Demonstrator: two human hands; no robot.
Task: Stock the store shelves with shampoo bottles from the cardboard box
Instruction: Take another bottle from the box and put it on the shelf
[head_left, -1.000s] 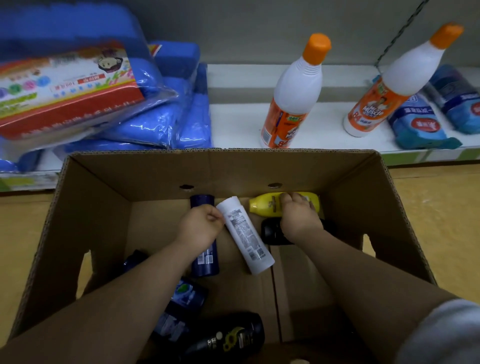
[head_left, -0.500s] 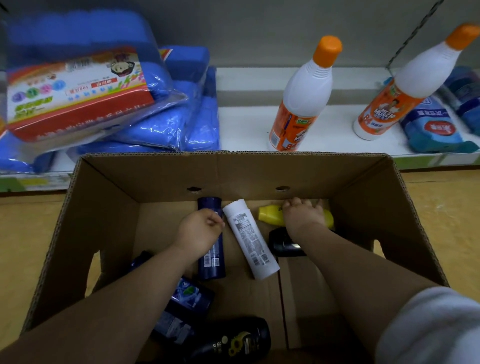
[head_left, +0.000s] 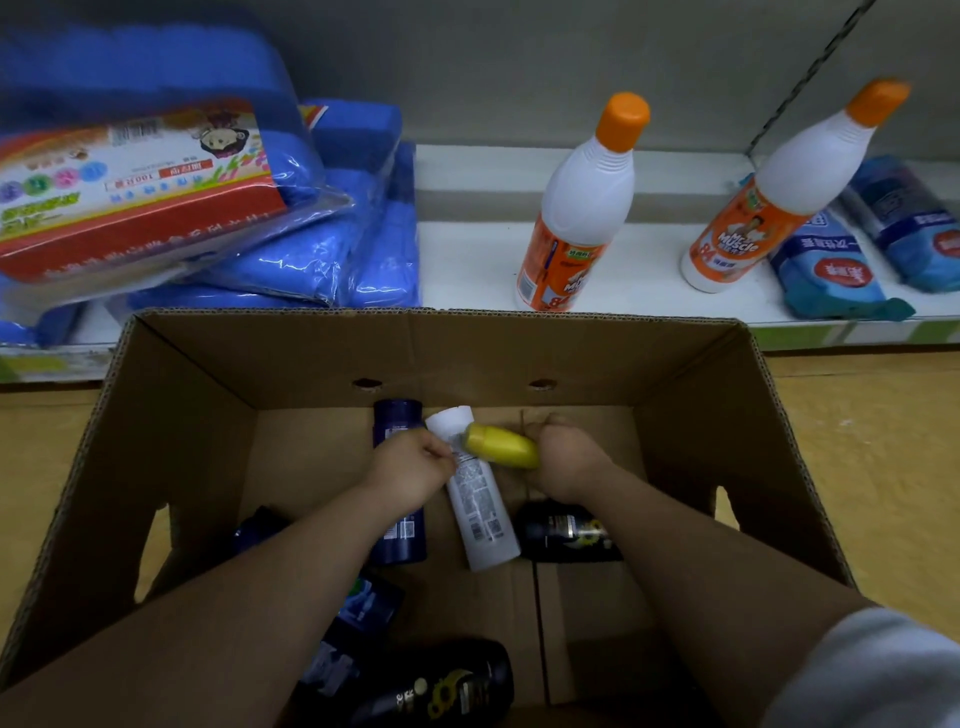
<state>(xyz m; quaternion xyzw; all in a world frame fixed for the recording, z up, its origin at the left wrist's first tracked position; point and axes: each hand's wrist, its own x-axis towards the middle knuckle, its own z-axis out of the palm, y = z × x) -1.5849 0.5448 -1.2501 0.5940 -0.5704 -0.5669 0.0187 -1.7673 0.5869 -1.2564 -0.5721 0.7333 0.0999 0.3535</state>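
Gripping the yellow bottle (head_left: 501, 446) in the right hand (head_left: 566, 460), fingers curled round one end, bottle crossing over the top of the white bottle (head_left: 480, 512). Curling the left hand (head_left: 410, 470) right alongside, fingertips at the white bottle's edge; cannot tell whether pinching or only touching. Partly covering a dark blue bottle (head_left: 397, 540) with that hand. Lying flat on the floor of the cardboard box (head_left: 519, 348): white, dark blue, a black bottle (head_left: 566, 532) below the right wrist, a second black bottle (head_left: 441, 686) nearest the camera. Beyond, on the shelf (head_left: 467, 260): an orange-capped bottle (head_left: 576, 208) upright, another orange-capped one (head_left: 779, 192) further right, blue packs (head_left: 332, 249) stacked left.
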